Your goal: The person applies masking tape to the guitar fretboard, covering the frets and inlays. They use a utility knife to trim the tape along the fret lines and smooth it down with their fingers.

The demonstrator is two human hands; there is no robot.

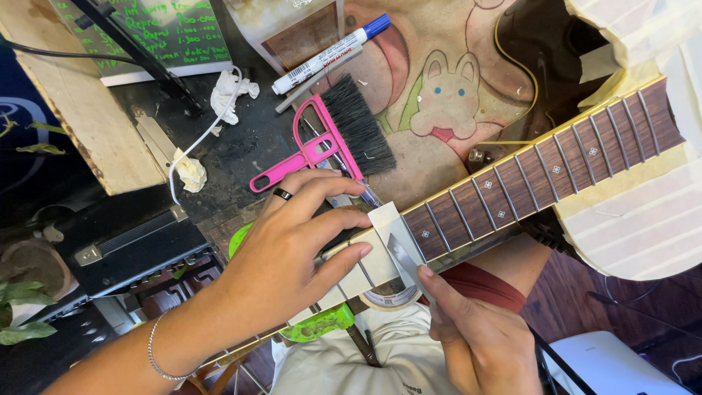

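**Two hands on a taped guitar neck**

The long brown wooden guitar neck [512,194] with silver metal lines across it is the landmark here. It runs from the lower left up to the upper right.

Far to the left of the neck sits a dark tabletop [241,150]. On it lies a crumpled white cloth with a white cord [232,93].

The left hand [292,252] lies flat on the lower part of the neck. Its fingers are spread out and press down on the neck. It wears a black ring and a thin silver bracelet. It holds nothing in a grip; it just pushes down.

Just above that hand, beside the neck, lies a pink plastic brush with black bristles [336,135]. Above the brush lies a white marker pen with a blue cap [333,53].

Strips of pale cream tape [384,241] cover the neck next to the left fingertips. A small, thin, shiny metal blade [402,256] rests on the tape.

The right hand [482,336] comes up from below the neck. Its fingers are pinched close together on the blade's lower end, holding it.

Under the neck, a roll of tape [391,296] and a bright green clamp [322,323] peek out.

At the right end of the neck, the guitar body [643,219] is covered in cream tape.
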